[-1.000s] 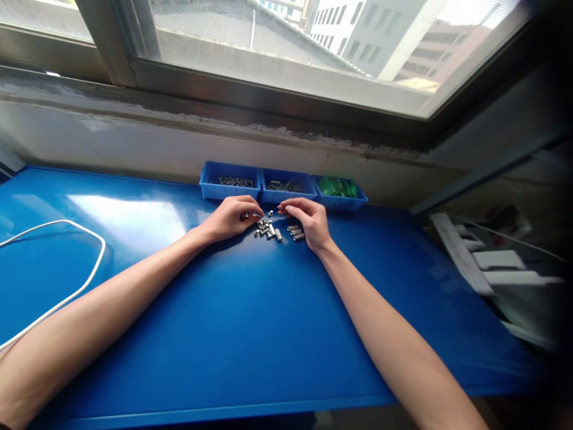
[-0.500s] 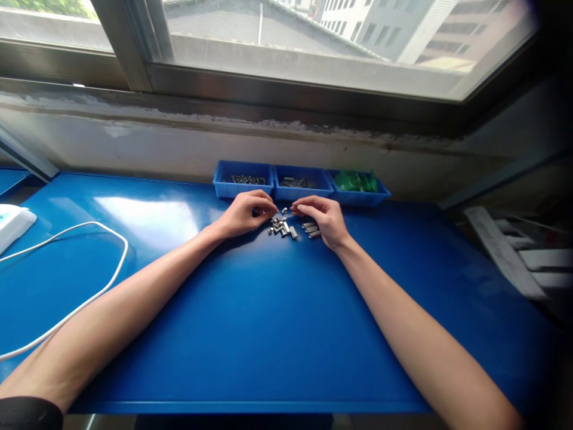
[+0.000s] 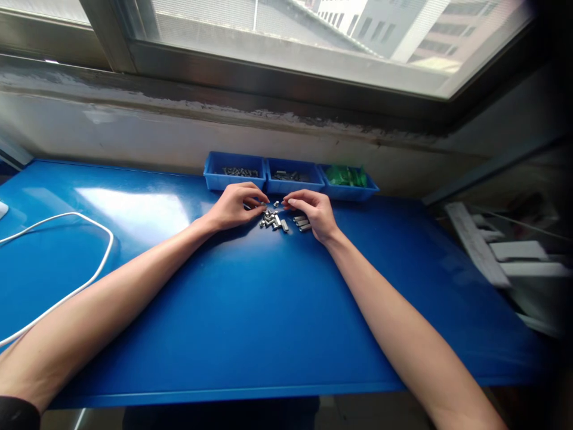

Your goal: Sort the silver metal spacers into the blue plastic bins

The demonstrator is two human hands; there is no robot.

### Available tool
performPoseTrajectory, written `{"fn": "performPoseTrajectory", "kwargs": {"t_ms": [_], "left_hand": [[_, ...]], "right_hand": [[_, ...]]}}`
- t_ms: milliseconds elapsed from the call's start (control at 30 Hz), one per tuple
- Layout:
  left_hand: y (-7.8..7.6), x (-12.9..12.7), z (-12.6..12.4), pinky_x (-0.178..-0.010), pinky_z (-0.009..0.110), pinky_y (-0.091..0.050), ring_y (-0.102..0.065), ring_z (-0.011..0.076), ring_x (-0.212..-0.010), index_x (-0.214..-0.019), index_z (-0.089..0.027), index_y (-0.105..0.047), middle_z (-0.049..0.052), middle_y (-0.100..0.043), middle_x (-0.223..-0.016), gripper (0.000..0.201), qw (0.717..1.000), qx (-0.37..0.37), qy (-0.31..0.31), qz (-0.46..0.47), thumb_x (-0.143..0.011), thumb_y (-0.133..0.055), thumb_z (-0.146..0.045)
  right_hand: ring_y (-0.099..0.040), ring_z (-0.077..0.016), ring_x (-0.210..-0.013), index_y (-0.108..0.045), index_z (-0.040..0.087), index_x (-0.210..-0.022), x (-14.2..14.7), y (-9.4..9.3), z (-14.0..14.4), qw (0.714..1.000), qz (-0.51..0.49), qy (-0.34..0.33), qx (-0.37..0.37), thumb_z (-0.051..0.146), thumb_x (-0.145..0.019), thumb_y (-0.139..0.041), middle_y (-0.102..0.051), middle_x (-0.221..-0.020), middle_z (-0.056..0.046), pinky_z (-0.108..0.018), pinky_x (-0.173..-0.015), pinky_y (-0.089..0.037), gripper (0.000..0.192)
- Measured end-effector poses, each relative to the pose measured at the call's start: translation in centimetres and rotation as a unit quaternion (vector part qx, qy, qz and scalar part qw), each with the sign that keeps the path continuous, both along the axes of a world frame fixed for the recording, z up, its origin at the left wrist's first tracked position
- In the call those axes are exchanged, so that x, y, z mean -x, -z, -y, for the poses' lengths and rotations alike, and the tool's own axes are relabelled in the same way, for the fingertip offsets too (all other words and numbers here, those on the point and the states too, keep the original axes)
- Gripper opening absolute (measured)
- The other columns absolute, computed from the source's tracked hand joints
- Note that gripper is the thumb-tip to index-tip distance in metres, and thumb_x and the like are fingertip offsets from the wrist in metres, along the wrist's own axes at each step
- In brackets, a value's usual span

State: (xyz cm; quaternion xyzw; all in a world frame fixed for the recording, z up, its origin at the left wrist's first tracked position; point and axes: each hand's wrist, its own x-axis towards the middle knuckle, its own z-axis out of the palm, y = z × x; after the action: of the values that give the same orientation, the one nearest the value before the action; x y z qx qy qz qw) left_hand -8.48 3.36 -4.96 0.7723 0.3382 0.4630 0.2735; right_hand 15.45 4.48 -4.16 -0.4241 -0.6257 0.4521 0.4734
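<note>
Metal parts [image 3: 276,221] are apparently being handled singly; left hand [image 3: 237,206] and right hand [image 3: 316,212] are loosely pinched, contents unclear; fingertip precision seems needed.

Grip of left hand [image 3: 235,208], right hand [image 3: 319,215] too small to tell; white cable [image 3: 111,239] cut by left edge

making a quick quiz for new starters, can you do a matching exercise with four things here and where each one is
Things
1 white cable
2 green material
3 pile of small metal parts
4 window

Places
A inside the rightmost blue bin
B at the top of the picture
C between the left hand and right hand
D curving over the left side of the blue table

Pairs: 1-D, 2-A, 3-C, 4-B
</note>
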Motion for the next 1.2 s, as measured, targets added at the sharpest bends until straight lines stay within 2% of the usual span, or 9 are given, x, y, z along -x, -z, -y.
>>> {"fn": "performPoseTrajectory", "kwargs": {"t_ms": [100, 267, 433, 533, 600, 733, 833, 933, 1200], "left_hand": [[-0.1, -0.2, 0.1, -0.08, 0.028, -0.07, -0.081, 0.0189, -0.082, -0.1, -0.014, -0.083, 0.01, -0.078, -0.105, 0.02, 0.998, -0.047, -0.033, 0.035, -0.089, -0.079, -0.03], [0.3, -0.2, -0.7, -0.1, 0.034, -0.067, -0.081, 0.0234, -0.103, -0.12, -0.012, -0.079, 0.013, -0.076, -0.121, 0.034, 0.974, -0.084, -0.147, 0.148, -0.095, -0.076, -0.035], [1.1, 0.1, -1.5, -0.112, 0.04, -0.061, -0.074, 0.0287, -0.126, -0.147, -0.013, -0.063, 0.018, -0.064, -0.148, 0.053, 0.975, -0.078, -0.16, 0.134, -0.101, -0.068, -0.038], [0.6, 0.0, -1.0, -0.105, 0.036, -0.064, -0.077, 0.0251, -0.117, -0.137, -0.013, -0.07, 0.017, -0.067, -0.145, 0.044, 0.976, -0.102, -0.165, 0.103, -0.1, -0.068, -0.038], [0.0, -0.2, -0.4, -0.095, 0.032, -0.066, -0.079, 0.021, -0.102, -0.122, -0.013, -0.077, 0.013, -0.078, -0.124, 0.031, 0.977, -0.134, -0.156, 0.059, -0.1, -0.067, -0.032], [-0.5, -0.3, 0.3, -0.093, 0.031, -0.062, -0.078, 0.0214, -0.1, -0.11, -0.015, -0.081, 0.011, -0.081, -0.111, 0.024, 0.979, -0.187, -0.067, -0.049, -0.097, -0.064, -0.025], [-0.2, -0.2, 0.1, -0.089, 0.031, -0.061, -0.079, 0.0228, -0.099, -0.113, -0.013, -0.082, 0.013, -0.081, -0.111, 0.028, 0.979, -0.172, -0.034, -0.105, -0.097, -0.062, -0.026], [0.0, -0.1, -0.2, -0.082, 0.03, -0.059, -0.078, 0.0217, -0.089, -0.107, -0.014, -0.083, 0.011, -0.082, -0.102, 0.028, 0.982, -0.14, -0.052, -0.118, -0.096, -0.06, -0.024], [-0.2, 0.1, -0.3, -0.074, 0.026, -0.056, -0.075, 0.0181, -0.081, -0.104, -0.013, -0.084, 0.009, -0.082, -0.095, 0.028, 0.987, -0.109, -0.04, -0.114, -0.09, -0.061, -0.022]], "right_hand": [[-0.076, -0.0224, -0.079, -0.083, 0.023, -0.081, 0.0, 0.1, 0.0, 1.0, -0.002, -0.001, 0.0, 0.034, -0.073, -0.081, -0.083, -0.085, -0.003, -0.037, -0.082, -0.061, 0.014], [-0.076, -0.022, -0.08, -0.083, 0.023, -0.082, -0.1, 0.0, -0.1, 1.0, -0.019, -0.003, 0.011, 0.033, -0.073, -0.081, -0.083, -0.085, -0.003, -0.037, -0.083, -0.06, 0.014], [-0.077, -0.0229, -0.081, -0.082, 0.023, -0.083, -0.1, 0.0, 0.0, 1.0, -0.011, 0.0, 0.009, 0.035, -0.073, -0.081, -0.083, -0.086, -0.003, -0.038, -0.085, -0.061, 0.015], [-0.078, -0.0239, -0.084, -0.082, 0.023, -0.085, -0.2, 0.2, -0.2, 1.0, -0.007, 0.0, 0.007, 0.037, -0.074, -0.081, -0.083, -0.089, -0.004, -0.039, -0.087, -0.062, 0.018], [-0.079, -0.0251, -0.09, -0.081, 0.023, -0.09, -0.3, 0.5, -0.4, 1.0, 0.001, 0.002, -0.006, 0.038, -0.075, -0.082, -0.084, -0.095, -0.004, -0.04, -0.091, -0.062, 0.021], [-0.077, -0.0264, -0.104, -0.082, 0.024, -0.109, -0.3, 0.9, -0.5, 0.995, 0.063, -0.009, -0.078, 0.038, -0.078, -0.083, -0.083, -0.112, -0.005, -0.04, -0.095, -0.061, 0.034], [-0.075, -0.0275, -0.112, -0.084, 0.025, -0.113, -0.1, 0.8, -0.2, 0.979, 0.152, -0.027, -0.132, 0.035, -0.084, -0.08, -0.083, -0.12, -0.005, -0.041, -0.099, -0.059, 0.031], [-0.075, -0.0287, -0.115, -0.087, 0.026, -0.1, 0.2, 0.5, 0.2, 0.966, 0.192, -0.038, -0.169, 0.033, -0.088, -0.078, -0.085, -0.112, -0.006, -0.042, -0.106, -0.055, 0.017], [-0.08, -0.0275, -0.097, -0.088, 0.023, -0.1, 0.1, 0.5, 0.3, 0.974, 0.194, -0.016, -0.118, 0.028, -0.087, -0.075, -0.086, -0.104, -0.005, -0.038, -0.089, -0.061, 0.018]]}}
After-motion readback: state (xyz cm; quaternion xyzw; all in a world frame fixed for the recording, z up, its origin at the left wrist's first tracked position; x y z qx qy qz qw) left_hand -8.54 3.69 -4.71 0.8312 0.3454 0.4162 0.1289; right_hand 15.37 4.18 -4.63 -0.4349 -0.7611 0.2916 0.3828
